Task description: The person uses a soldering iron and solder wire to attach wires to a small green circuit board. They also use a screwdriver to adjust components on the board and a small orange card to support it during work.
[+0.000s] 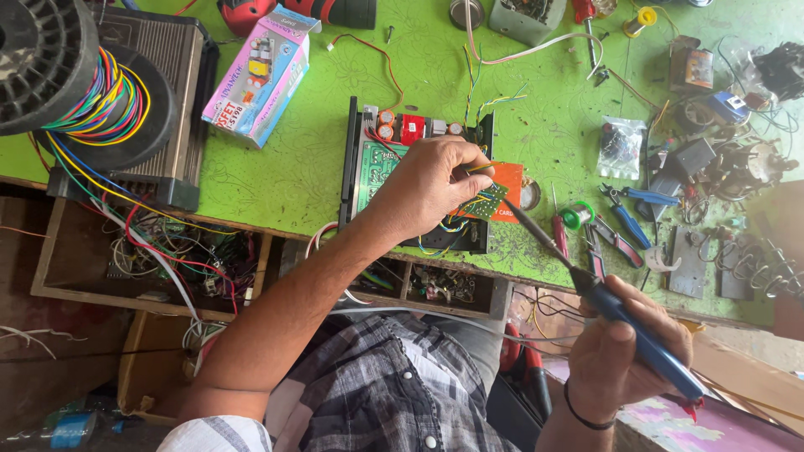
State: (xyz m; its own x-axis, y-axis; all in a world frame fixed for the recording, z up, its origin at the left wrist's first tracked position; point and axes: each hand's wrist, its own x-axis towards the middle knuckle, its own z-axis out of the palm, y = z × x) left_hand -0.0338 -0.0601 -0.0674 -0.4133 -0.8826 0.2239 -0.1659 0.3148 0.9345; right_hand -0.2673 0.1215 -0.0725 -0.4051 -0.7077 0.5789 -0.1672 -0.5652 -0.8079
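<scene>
My left hand [430, 186] rests over an open black device chassis [356, 159] with a green circuit board [377, 163] inside. Its fingers pinch a small green board with an orange card [502, 188] and thin coloured wires. My right hand [626, 351] grips a blue-handled soldering iron [636, 335]. The iron's dark tip [512, 209] points up-left and reaches the small board's right edge.
A green patterned workbench [293, 167] holds a pink and blue box [261, 75], a black amplifier-like case [159, 100] with coiled coloured wires [100, 96], blue pliers [632, 218], a solder spool [578, 216], a small bag of parts [621, 144] and electronic clutter at right. Open drawers of wires sit below.
</scene>
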